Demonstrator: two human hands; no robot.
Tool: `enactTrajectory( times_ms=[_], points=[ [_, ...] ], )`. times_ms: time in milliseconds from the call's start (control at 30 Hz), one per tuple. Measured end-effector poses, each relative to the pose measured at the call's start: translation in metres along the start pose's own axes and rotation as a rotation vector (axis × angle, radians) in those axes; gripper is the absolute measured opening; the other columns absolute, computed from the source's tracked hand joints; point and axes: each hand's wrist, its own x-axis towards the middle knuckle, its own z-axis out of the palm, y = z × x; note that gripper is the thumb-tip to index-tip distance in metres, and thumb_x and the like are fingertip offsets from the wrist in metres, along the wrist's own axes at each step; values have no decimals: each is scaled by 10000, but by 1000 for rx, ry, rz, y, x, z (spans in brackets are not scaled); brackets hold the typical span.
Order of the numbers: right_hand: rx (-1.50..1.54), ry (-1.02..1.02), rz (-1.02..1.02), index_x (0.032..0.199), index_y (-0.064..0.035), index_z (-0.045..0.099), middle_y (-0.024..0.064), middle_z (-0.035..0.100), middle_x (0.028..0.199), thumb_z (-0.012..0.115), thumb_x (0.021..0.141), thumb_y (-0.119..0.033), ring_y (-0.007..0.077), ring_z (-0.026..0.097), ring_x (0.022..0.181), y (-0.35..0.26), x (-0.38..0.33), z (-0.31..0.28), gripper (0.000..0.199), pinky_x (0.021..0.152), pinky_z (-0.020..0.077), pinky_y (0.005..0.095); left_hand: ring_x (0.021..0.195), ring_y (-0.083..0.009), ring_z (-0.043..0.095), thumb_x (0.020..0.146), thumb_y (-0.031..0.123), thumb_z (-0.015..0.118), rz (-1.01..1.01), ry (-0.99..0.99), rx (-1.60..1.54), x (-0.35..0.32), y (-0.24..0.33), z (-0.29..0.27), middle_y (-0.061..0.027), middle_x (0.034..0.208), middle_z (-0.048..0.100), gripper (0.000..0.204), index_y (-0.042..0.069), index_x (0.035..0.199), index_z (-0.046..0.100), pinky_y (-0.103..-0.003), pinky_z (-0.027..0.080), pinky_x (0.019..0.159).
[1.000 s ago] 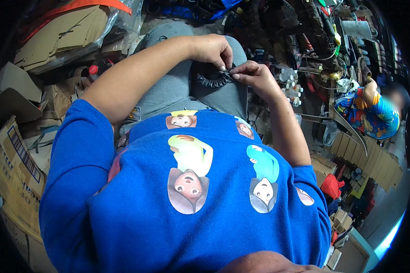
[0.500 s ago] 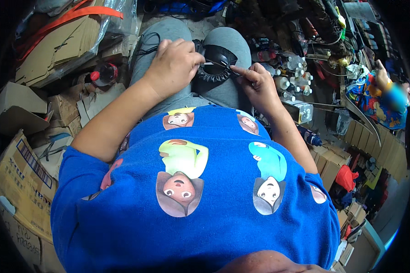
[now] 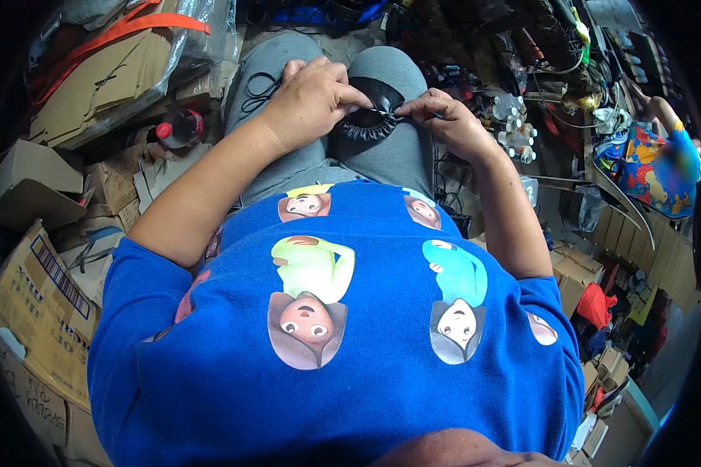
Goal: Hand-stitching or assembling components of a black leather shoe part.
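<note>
On my grey-trousered right thigh rests a round black piece (image 3: 364, 128) with a fringe of short loops along its near edge. Over it my left hand (image 3: 308, 101) comes in from the left, thumb and finger closed in a pinch; a small pale bit shows at the tips, too small to name. Opposite, my right hand (image 3: 452, 124) pinches a thin black strand (image 3: 398, 117) at the piece's right side. The two sets of fingertips are a short gap apart. Loops of black cord (image 3: 258, 93) lie on my left thigh beside the left hand.
Flattened cardboard (image 3: 109, 74) under an orange strap (image 3: 163, 21) is stacked at left, with a red-capped bottle (image 3: 181, 128) near it. Several small white-capped bottles (image 3: 514, 136) stand at right, near a curved blade (image 3: 623, 204). Another person (image 3: 662, 167) sits at far right.
My left hand has moved right and closer over the black piece; the thin pale tool near its fingers hardly shows now. My right fingers have drawn in to a pinch, and the forearm has swung outward.
</note>
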Motion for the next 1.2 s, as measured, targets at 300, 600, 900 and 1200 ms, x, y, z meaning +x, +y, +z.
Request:
enactTrajectory(
  times_ms=[300, 600, 900, 1200],
  points=[
    [62, -27, 24, 1047, -122, 690, -24, 456, 828, 539, 807, 39, 92, 453, 810, 2, 0, -1, 326, 765, 387, 215, 935, -181, 515, 757, 167, 648, -9, -36, 15, 0, 0, 1, 19, 821, 555, 178, 276, 876, 725, -393, 310, 835],
    [132, -69, 76, 1028, -157, 712, -15, 504, 768, 630, 804, -32, 109, 483, 798, 9, 7, -3, 270, 758, 411, 231, 867, -176, 517, 760, 161, 653, 45, -90, -52, 17, -8, 11, 15, 746, 525, 137, 222, 868, 714, -353, 297, 844],
    [56, -6, 14, 1051, -167, 705, -12, 505, 758, 648, 792, -37, 107, 486, 782, 9, -5, 3, 295, 748, 422, 237, 956, -178, 540, 769, 193, 660, 15, -143, -69, 8, -3, 8, 30, 829, 613, 116, 235, 860, 718, -394, 308, 911],
    [101, 49, 10, 1082, -129, 688, -28, 493, 769, 618, 797, 25, 79, 464, 770, 10, -11, 9, 331, 726, 399, 202, 914, -170, 520, 761, 129, 647, 54, -61, 17, 2, -3, 5, 35, 788, 580, 204, 254, 903, 724, -375, 308, 848]
  ],
)
